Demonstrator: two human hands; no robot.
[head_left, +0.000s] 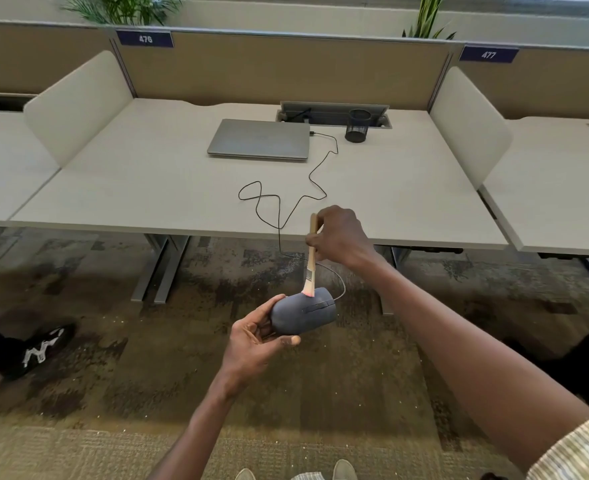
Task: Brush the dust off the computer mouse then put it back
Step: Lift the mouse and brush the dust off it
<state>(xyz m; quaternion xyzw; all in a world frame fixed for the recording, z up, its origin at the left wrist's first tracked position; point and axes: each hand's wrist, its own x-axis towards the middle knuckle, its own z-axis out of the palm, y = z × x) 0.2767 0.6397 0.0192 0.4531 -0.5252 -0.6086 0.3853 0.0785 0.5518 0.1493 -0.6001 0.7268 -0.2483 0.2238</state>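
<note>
Right now the dark grey rounded computer mouse (303, 311) is held in the air over the mottled brown carpet (147, 375), nearer than the front edge of the pale wood-look desk (147, 188) — not on the desk. Left hand (256, 344) cups it from below and the left, fingers curled around its near end, thumb along the underside. Right hand (338, 237) is closed around the light wooden handle of a small paintbrush (311, 258), held almost upright, its pinkish bristle tip touching the top of the mouse near its far end. Thin black cable (286, 209) runs from the mouse up over the desk edge, loops across the top and reaches the closed silver laptop (260, 139) at the far side. Black mesh pen cup (358, 126) stands just right of the laptop — well apart from the hands.
</note>
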